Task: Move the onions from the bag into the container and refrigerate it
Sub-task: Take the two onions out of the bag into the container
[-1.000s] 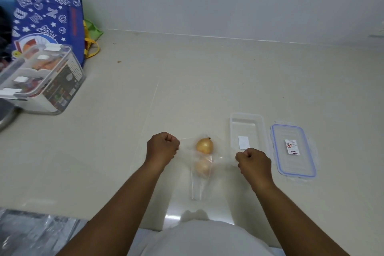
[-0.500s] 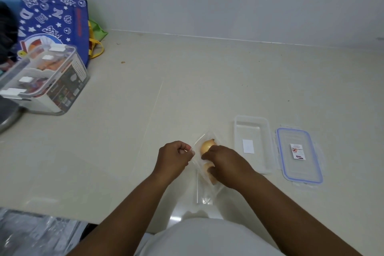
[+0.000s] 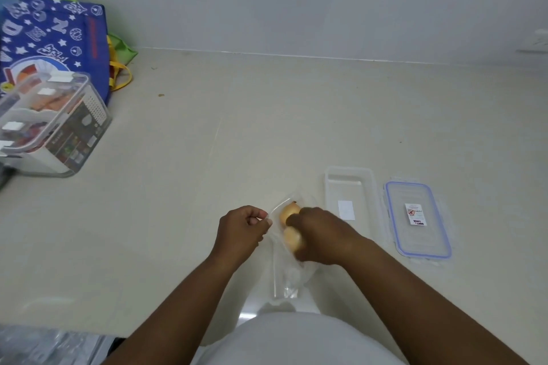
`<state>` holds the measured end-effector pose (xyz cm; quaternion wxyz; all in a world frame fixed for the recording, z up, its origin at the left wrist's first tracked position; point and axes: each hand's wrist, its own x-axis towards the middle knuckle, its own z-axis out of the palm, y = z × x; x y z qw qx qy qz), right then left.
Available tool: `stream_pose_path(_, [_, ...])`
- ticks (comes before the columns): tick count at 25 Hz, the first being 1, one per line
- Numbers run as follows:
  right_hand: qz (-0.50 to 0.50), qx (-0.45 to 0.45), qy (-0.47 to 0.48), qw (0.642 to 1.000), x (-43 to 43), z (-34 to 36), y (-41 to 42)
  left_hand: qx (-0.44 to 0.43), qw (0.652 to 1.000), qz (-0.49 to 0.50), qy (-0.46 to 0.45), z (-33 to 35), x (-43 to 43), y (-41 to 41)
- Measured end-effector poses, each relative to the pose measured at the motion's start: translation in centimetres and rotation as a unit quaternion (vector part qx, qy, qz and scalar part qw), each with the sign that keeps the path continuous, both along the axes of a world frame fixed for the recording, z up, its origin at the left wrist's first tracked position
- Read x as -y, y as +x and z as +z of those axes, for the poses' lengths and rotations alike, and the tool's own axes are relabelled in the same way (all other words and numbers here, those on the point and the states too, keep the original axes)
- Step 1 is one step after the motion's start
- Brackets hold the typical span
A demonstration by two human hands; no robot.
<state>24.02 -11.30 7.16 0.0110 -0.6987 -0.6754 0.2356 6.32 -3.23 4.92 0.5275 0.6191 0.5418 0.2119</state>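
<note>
A clear plastic bag (image 3: 286,278) lies on the counter in front of me with two yellow onions in it. The far onion (image 3: 288,210) sits at the bag's mouth; the near onion (image 3: 292,238) lies just behind it. My left hand (image 3: 241,228) pinches the left edge of the bag's mouth. My right hand (image 3: 321,234) reaches into the bag, fingers curled around the onions; which one it grips is blurred. The empty clear container (image 3: 350,184) stands just right of the bag, and its blue-rimmed lid (image 3: 418,221) lies flat further right.
At the far left stands a clear storage box (image 3: 50,127) with packaged goods, and a blue printed tote bag (image 3: 56,38) behind it against the wall. Crumpled plastic (image 3: 44,347) lies at the bottom left below the counter edge.
My right hand let go of the bag's right edge and moved left into the bag's mouth onto the onions. My left hand shifted slightly right, still holding the bag's edge.
</note>
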Motion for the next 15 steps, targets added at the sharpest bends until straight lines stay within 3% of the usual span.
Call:
stream_pose_path(2, [-0.086, -0.08, 0.09, 0.989, 0.6, 2.2, 1.9, 0.002, 1.0, 0.0, -0.001, -0.2, -0.3, 0.2])
stream_pose_path(5, [-0.247, -0.18, 0.196, 0.932, 1.6, 3.2, 5.5, 0.0, 1.0, -0.007, -0.003, -0.4, -0.3, 0.6])
stream_pose_path(7, [-0.302, -0.134, 0.137, 0.934, 1.8, 2.0, 7.4, -0.002, 1.0, -0.011, -0.006, -0.5, -0.2, 0.9])
stream_pose_path(10, [-0.291, -0.008, -0.02, 0.957, 2.3, -1.1, 8.2, -0.002, 1.0, -0.013, -0.008, -0.5, -0.1, 1.1])
stream_pose_path(15, [-0.301, -0.018, -0.078, 0.95, 2.8, -3.7, 8.5, -0.005, 1.0, -0.018, -0.006, -0.3, -0.3, 1.0])
